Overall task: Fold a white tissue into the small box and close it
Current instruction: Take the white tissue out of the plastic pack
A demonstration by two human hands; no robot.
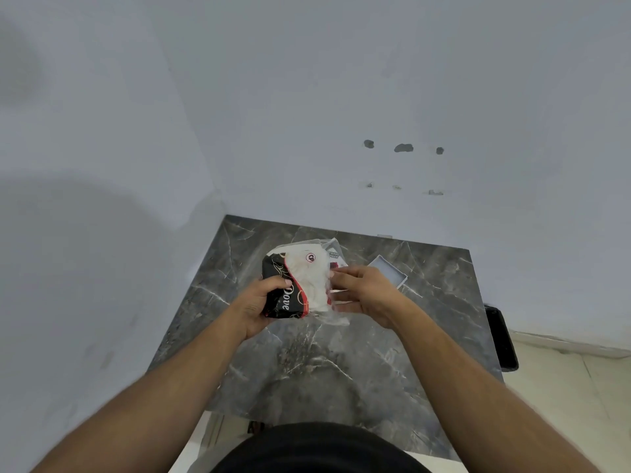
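A plastic tissue pack (293,285), black and red with white tissues showing through its clear part, is held above the middle of the dark marble table (324,370). My left hand (259,302) grips the pack's black end. My right hand (365,291) pinches at the clear open end of the wrapper, fingertips on the white tissues (312,281). A small open white box (387,270) lies on the table just beyond my right hand, partly hidden by it.
The table sits in a corner of pale walls on its left and far sides. A black object (502,339) stands on the floor off the table's right edge. My black shirt shows at the bottom.
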